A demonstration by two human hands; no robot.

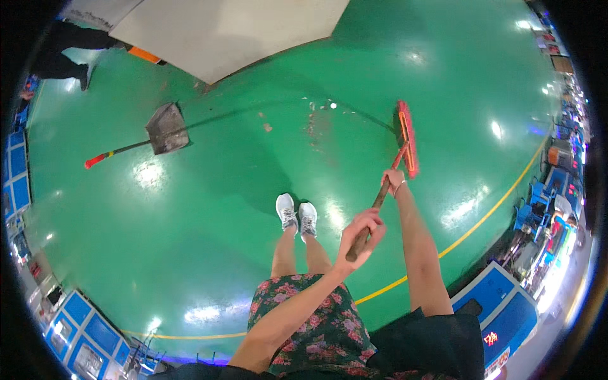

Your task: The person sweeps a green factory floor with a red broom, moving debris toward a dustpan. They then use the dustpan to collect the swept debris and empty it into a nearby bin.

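Note:
A broom with a red bristle head [408, 139] and a wooden handle slants across the right of the head view, its head at the floor. My left hand [363, 237] is closed round the handle close to its upper end. Lower on the same handle, nearer the bristles, my right hand [395, 180] grips it. To the left, a grey dustpan [168, 129] with a red-tipped handle lies on the floor, apart from both hands. Small scraps of debris [311, 125] are scattered between the dustpan and the broom head.
A large pale panel [234, 31] juts in at the top, with a person's dark-clad legs [63, 47] beside it. Blue-and-white cabinets [88, 335] and machines line the edges. A yellow line [468, 244] curves over the green floor [228, 253].

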